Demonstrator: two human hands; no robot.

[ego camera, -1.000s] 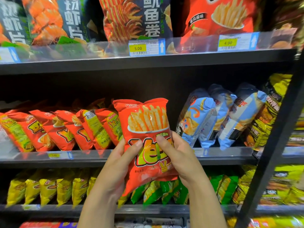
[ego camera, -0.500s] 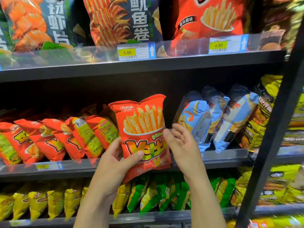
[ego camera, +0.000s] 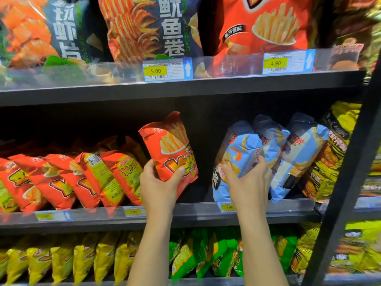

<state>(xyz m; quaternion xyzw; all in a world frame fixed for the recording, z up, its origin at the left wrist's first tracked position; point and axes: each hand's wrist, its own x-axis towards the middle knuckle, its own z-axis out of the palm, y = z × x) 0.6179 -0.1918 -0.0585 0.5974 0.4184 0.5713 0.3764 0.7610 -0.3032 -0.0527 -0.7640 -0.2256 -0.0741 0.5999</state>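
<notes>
Snack shelving is filling the view. Left hand point(ego camera: 158, 183) is gripping the red bag point(ego camera: 172, 147) by its lower part and holding it tilted above the middle shelf's point(ego camera: 185, 215) front edge, just right of the red row point(ego camera: 82, 178). Right hand point(ego camera: 247, 180) is clutching a blue bag point(ego camera: 242, 149) standing on that shelf. Good placement is probably requiring an upright base set beside the row.

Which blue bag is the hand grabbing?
The leftmost blue bag, the one in front. The right hand grips its edge. The other two blue bags sit to its right and are not held.
</notes>
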